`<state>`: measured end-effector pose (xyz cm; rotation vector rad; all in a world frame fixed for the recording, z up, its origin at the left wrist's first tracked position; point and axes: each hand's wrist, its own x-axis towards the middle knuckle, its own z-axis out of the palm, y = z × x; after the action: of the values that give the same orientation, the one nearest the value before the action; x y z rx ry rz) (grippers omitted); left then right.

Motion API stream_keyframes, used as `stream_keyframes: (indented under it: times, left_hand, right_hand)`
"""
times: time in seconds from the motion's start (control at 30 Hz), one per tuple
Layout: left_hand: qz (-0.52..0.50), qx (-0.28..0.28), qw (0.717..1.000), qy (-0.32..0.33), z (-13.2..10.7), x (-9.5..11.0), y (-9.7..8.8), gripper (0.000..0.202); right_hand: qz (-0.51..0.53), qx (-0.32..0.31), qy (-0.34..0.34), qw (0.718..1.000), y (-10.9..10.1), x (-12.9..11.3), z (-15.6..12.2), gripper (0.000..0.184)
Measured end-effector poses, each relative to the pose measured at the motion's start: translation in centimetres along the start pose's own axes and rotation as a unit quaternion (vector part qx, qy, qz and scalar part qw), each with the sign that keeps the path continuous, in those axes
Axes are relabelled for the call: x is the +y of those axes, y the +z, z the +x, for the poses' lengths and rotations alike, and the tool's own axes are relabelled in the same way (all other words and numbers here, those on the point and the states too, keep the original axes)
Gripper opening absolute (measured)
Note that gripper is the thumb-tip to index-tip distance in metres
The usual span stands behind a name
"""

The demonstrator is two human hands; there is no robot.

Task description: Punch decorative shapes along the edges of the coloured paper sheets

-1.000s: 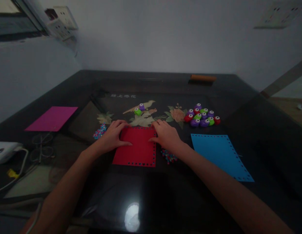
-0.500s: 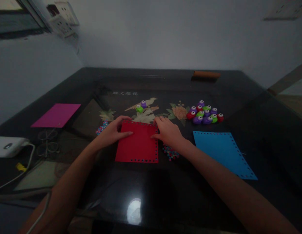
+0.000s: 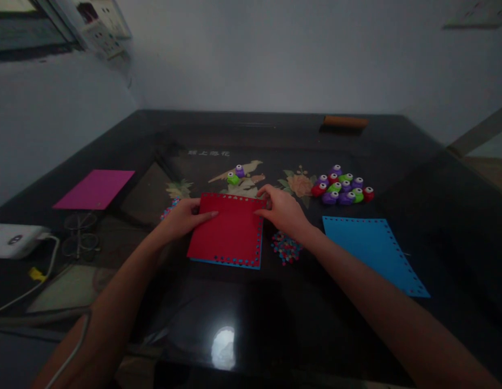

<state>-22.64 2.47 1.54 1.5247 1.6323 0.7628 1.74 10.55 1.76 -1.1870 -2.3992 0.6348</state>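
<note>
A red sheet of paper (image 3: 226, 229) with punched holes along its top, right and bottom edges lies in front of me. Under it a blue sheet (image 3: 224, 263) peeks out along the bottom and right. My left hand (image 3: 186, 219) grips the red sheet's upper left side, thumb on top and fingers behind. At the upper right corner my right hand (image 3: 281, 210) pinches the sheet between thumb and fingers. Small punched-out paper dots (image 3: 286, 247) lie in a heap below my right hand. More dots (image 3: 169, 208) show beside my left hand.
On the right lie another hole-edged blue sheet (image 3: 372, 254) and several eye-topped hole punches (image 3: 343, 188). Two more punches (image 3: 235, 174) stand behind the red sheet. Leftward are a magenta sheet (image 3: 95, 189), glasses (image 3: 78, 235) and a white device (image 3: 15, 241) with a cable. A brown roll (image 3: 345, 122) lies at the back.
The red sheet has lifted and shifted slightly up and left, so blue paper beneath it now shows at the bottom and right. Both hands still hold its upper part.
</note>
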Motion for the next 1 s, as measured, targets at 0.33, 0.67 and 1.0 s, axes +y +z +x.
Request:
stream_keyframes:
  times: [0.33, 0.67, 1.0]
  left_hand:
    - [-0.104, 0.129, 0.985, -0.052, -0.4, 1.3, 0.5, 0.038]
    - [-0.231, 0.096, 0.967, -0.053, -0.6, 1.9, 1.7, 0.047]
    - [-0.096, -0.105, 0.989, -0.024, -1.0, 2.4, 2.1, 0.036]
  right_hand:
    - [0.375, -0.056, 0.099, 0.920, -0.2, 0.3, 0.9, 0.028]
    - [0.414, -0.070, 0.099, 0.902, -1.4, 0.3, 1.0, 0.011]
    - [0.470, -0.023, 0.099, 0.877, -3.2, 1.2, 1.4, 0.014]
